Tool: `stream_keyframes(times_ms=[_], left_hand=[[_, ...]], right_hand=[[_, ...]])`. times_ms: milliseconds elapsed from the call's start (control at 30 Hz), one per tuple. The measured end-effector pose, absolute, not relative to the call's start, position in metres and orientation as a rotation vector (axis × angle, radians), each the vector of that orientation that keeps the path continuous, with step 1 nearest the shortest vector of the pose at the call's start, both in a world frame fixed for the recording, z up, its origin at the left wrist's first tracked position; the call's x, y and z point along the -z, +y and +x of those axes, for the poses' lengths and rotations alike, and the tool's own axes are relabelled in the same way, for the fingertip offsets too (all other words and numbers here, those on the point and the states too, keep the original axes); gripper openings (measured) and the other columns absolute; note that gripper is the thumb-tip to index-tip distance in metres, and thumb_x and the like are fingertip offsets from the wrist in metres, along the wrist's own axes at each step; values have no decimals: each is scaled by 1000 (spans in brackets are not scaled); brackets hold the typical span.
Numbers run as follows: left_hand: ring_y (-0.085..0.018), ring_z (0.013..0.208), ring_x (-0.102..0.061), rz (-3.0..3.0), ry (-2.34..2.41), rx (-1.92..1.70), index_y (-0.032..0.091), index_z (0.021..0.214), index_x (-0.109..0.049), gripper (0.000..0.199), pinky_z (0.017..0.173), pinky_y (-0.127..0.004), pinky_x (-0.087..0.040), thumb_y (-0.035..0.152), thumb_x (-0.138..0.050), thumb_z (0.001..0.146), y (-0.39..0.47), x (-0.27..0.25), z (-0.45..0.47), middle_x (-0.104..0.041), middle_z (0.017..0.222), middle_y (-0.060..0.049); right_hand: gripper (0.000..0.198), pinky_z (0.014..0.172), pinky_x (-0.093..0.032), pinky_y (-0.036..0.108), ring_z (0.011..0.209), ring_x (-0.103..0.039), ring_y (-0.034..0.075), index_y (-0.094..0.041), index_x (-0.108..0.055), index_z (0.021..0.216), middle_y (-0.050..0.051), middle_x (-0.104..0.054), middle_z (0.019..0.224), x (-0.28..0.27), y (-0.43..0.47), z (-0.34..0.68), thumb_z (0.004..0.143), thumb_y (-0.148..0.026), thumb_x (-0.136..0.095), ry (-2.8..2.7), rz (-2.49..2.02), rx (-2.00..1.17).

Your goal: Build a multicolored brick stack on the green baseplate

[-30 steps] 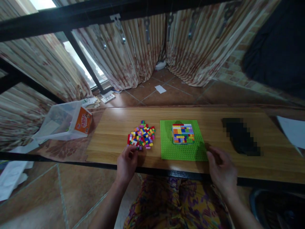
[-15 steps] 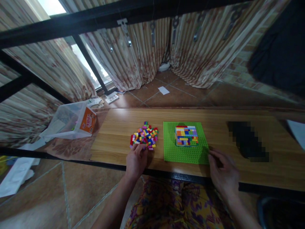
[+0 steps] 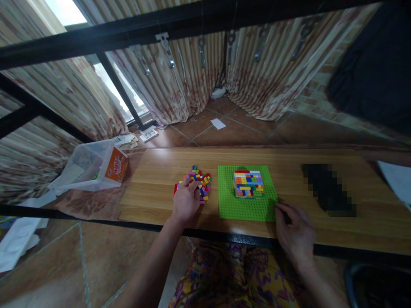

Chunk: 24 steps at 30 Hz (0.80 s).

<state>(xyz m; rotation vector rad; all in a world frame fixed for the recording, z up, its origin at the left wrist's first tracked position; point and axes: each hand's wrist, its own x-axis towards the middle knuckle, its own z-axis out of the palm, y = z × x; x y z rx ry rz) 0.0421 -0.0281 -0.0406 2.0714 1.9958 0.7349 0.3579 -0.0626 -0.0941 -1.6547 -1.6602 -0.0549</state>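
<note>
My left hand (image 3: 186,199) rests over the near side of a pile of small coloured toy bricks (image 3: 205,182). Its fingers are bent together among the bricks, and whatever lies under the fingertips is hidden. To the right of the pile a green studded baseplate (image 3: 226,205) lies flat on the table. A compact block of many-coloured bricks (image 3: 248,184) stands on the plate, towards its far half. My right hand (image 3: 295,231) is at the plate's right edge, with thumb and forefinger pinched at that edge and the other fingers curled.
A clear plastic box (image 3: 90,167) with an orange label stands at the table's left end. On the right, a dark pixelated object (image 3: 330,188) lies on the wooden table (image 3: 154,171). A black metal bar (image 3: 128,36) crosses above, with hooks hanging from it.
My left hand has moved farther over the brick pile, covering more of it. My right hand stays at the baseplate's edge. The whole view has shifted slightly.
</note>
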Motion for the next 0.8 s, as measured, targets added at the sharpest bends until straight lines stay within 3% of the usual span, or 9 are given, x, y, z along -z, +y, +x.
stream_keyframes(times_ms=[267,467,633,800], left_hand=[[-21,88,-61,2088,1986,-634,22,82,-67,19,79,-31,-48,16,-50,87,-21,36,39,-65,96,-6],[-17,79,-63,1961,1797,-853,22,94,-64,17,73,-27,-47,20,-47,91,-29,11,61,-67,90,-3],[-14,75,-63,1899,1482,-919,20,88,-66,14,69,-24,-47,20,-52,88,-28,11,103,-68,83,-2],[-13,69,-64,1727,1497,-977,19,85,-61,4,63,-22,-47,20,-58,83,-18,23,128,-68,76,0]], right_hand=[[23,88,-50,43,96,-64,25,-19,-71,92,10,-70,100,97,-62,357,89,-32,-52,-1663,-1647,60],[22,87,-50,41,96,-63,24,-19,-71,91,9,-70,100,94,-61,355,89,-30,-52,-1663,-1668,62],[21,86,-50,41,96,-63,24,-21,-71,93,9,-70,101,91,-61,353,89,-28,-52,-1663,-1668,47],[21,86,-51,41,97,-62,24,-22,-71,94,9,-70,102,91,-62,351,89,-28,-51,-1650,-1678,41]])
